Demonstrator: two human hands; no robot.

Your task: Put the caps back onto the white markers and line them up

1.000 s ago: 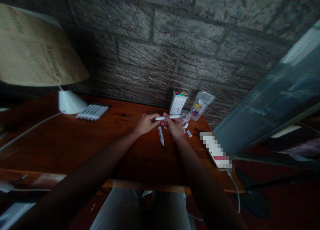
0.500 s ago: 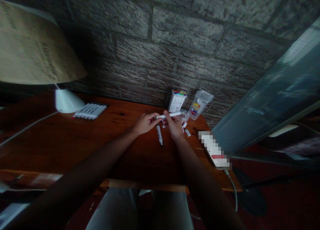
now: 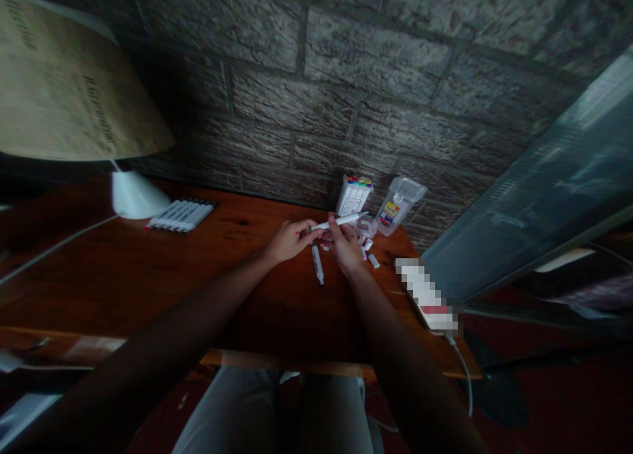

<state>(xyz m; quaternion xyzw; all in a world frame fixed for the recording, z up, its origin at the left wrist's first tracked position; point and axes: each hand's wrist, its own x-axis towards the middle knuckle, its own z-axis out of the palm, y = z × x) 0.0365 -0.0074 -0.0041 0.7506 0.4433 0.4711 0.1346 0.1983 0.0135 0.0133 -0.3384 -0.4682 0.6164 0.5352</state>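
Observation:
Both my hands meet over the far middle of a reddish wooden desk [image 3: 148,289]. My left hand [image 3: 289,240] pinches the left end of a white marker [image 3: 341,221], and my right hand [image 3: 346,246] grips its middle. The marker's far end tilts up toward the right. A second white marker [image 3: 318,264] with a dark tip lies on the desk just below my hands. Small white caps [image 3: 374,261] lie loose to the right of my right hand.
A pack of coloured markers [image 3: 354,196] and a clear plastic case [image 3: 398,205] stand against the brick wall. A row of white markers [image 3: 180,215] lies at the left by a lamp base [image 3: 136,196]. A blurred white object [image 3: 428,296] with a cable sits at the right edge.
The marker held by both hands has tipped, its right end rising a little. The view has shifted slightly; the marker on the desk has stayed where it was.

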